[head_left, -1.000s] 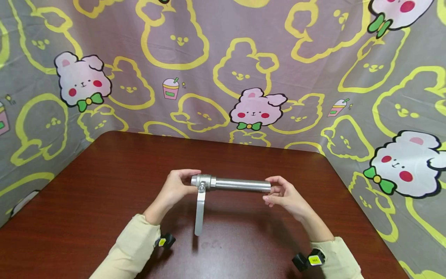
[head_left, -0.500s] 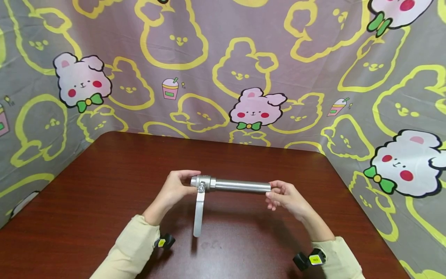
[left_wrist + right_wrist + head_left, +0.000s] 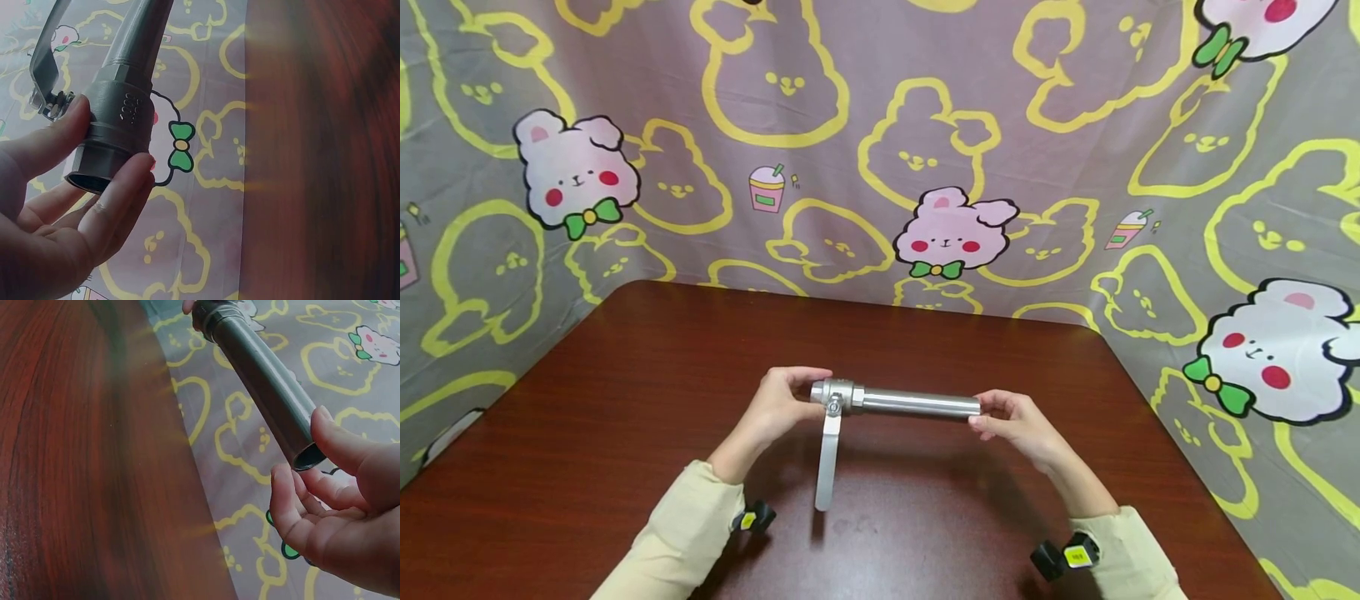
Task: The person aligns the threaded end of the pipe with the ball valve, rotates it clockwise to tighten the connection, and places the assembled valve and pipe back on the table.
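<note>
Bunny-print cloth [image 3: 880,125] all round, dark wood counter [image 3: 625,400] below. Steel pipe valve [image 3: 917,402] is held above it, long axis running left-right between both hands, lever [image 3: 827,458] hanging toward the person. Left hand [image 3: 771,408] pinches the hex body; right hand [image 3: 1011,421] cradles the open pipe end in curled fingers.

So the metal pipe [image 3: 917,402] sits crosswise above the middle of the table [image 3: 625,400], held up off it. Left hand [image 3: 772,408] is on its left end at the fitting [image 3: 835,392], right hand [image 3: 1018,422] on the right end. The lever handle [image 3: 827,457] hangs down from the fitting toward the person. The cloth backdrop [image 3: 880,150] stands behind and to both sides of the table.
</note>
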A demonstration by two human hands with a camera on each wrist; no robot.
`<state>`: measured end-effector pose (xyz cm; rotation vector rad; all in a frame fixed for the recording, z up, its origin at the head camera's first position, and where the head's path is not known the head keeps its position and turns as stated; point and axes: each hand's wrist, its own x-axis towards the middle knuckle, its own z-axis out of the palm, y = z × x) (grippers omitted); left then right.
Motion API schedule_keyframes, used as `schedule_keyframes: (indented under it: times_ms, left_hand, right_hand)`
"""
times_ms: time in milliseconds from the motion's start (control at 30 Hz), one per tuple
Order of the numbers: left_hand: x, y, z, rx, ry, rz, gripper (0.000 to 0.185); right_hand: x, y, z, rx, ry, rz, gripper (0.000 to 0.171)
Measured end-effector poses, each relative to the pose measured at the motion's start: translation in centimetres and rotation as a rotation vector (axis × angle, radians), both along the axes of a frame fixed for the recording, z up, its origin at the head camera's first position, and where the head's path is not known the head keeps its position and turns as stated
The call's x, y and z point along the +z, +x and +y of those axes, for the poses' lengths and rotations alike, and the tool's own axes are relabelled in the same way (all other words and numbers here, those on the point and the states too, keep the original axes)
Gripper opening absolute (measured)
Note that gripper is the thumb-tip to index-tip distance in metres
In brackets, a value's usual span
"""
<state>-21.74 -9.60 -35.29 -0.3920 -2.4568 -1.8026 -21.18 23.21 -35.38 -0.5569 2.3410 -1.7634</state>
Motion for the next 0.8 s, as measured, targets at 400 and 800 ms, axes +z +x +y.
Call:
schedule_keyframes:
  times_ms: [400, 800]
  left_hand:
    - [-0.5, -0.2, -0.2, 0.017, -0.095, 0.026, 0.045]
    - [-1.5, -0.5, -0.1, 0.024, -0.176, 0.045, 0.045]
  right_hand:
    - [-0.3, -0.3, -0.3, -0.056, 0.061, -0.005, 0.035]
    - [-1.7, -0.5, -0.4, -0.062, 0.119, -0.007, 0.035]
